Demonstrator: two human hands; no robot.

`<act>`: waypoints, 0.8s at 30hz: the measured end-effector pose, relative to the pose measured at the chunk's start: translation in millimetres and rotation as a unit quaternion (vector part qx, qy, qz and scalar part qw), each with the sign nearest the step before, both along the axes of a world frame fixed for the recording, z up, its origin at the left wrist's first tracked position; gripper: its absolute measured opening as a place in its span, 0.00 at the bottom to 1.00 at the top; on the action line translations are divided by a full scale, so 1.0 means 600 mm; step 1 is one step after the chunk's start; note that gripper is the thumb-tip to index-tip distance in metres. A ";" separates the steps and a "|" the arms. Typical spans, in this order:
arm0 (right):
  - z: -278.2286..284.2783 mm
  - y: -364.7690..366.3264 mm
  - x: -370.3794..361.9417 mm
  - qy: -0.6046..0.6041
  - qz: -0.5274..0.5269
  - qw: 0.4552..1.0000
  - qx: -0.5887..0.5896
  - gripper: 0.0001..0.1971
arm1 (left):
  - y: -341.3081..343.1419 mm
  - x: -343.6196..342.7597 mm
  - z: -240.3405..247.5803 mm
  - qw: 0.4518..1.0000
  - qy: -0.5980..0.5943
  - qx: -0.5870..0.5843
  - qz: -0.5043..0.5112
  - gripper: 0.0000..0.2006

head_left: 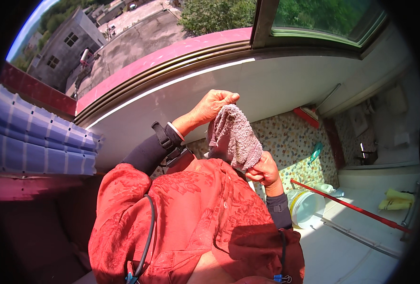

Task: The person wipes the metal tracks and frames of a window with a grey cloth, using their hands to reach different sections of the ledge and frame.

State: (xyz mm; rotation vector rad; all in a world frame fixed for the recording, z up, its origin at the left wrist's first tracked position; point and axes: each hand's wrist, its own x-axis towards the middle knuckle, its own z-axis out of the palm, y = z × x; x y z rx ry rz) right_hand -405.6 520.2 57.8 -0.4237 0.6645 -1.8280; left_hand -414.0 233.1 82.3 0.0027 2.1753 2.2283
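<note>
A greyish-pink terry cleaning cloth [236, 137] hangs bunched between my two hands, in front of my red shirt. My left hand [214, 105] is closed on its upper end, thumb pointing right, close to the wall under the window. Lower and to the right, my right hand [266, 169] grips the cloth's bottom corner, with the fingers curled round it. Part of the fingers of each hand is hidden by the cloth or by the hand itself. Beyond my left hand runs the window track [172, 66].
A blue checked curtain [39, 137] hangs at the left. To the right are a white bucket [309, 208], a red pole [347, 202], yellow cloths [397, 199], a red broom [307, 116] and a teal object [316, 152] on the pebble-patterned floor [285, 135]. The window opens onto buildings outside.
</note>
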 end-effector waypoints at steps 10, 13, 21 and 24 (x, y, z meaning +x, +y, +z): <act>0.062 -0.028 -0.022 0.246 -0.107 0.960 0.084 0.11 | -0.024 0.034 0.041 0.991 0.124 -0.032 0.027 0.26; 0.058 -0.069 -0.017 0.179 -0.094 0.975 0.092 0.14 | -0.006 0.069 0.096 0.984 0.149 0.068 -0.067 0.40; 0.028 -0.174 -0.015 0.055 -0.067 0.988 0.129 0.25 | -0.019 0.089 0.072 0.955 0.091 0.225 -0.168 0.43; 0.049 -0.222 -0.019 -0.048 -0.005 0.993 0.110 0.29 | -0.042 0.113 0.021 0.970 0.052 0.208 -0.112 0.42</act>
